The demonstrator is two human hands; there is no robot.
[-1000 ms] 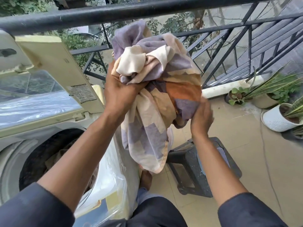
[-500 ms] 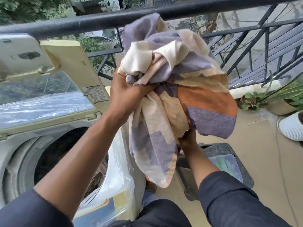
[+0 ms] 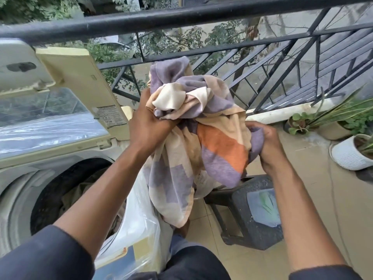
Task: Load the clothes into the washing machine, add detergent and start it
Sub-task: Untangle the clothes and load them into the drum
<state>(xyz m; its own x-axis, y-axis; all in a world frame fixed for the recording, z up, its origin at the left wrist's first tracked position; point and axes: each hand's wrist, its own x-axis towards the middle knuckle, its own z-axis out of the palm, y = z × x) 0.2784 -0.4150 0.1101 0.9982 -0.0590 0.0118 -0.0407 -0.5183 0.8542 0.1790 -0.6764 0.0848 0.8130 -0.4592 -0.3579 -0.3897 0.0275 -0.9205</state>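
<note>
Head view: left hand [image 3: 149, 128] and right hand [image 3: 266, 142] both grip the bundled cloth [image 3: 201, 138] right of the washing machine [image 3: 26, 190]; its hanging tail could snag the drum rim.

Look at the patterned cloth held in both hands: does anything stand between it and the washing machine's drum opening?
Nothing visible blocks it. The lid is raised, the drum opening is exposed to the cloth's lower left, with some clothing already inside. The left hand and right hand grip the bundle above the floor and stool.
</note>
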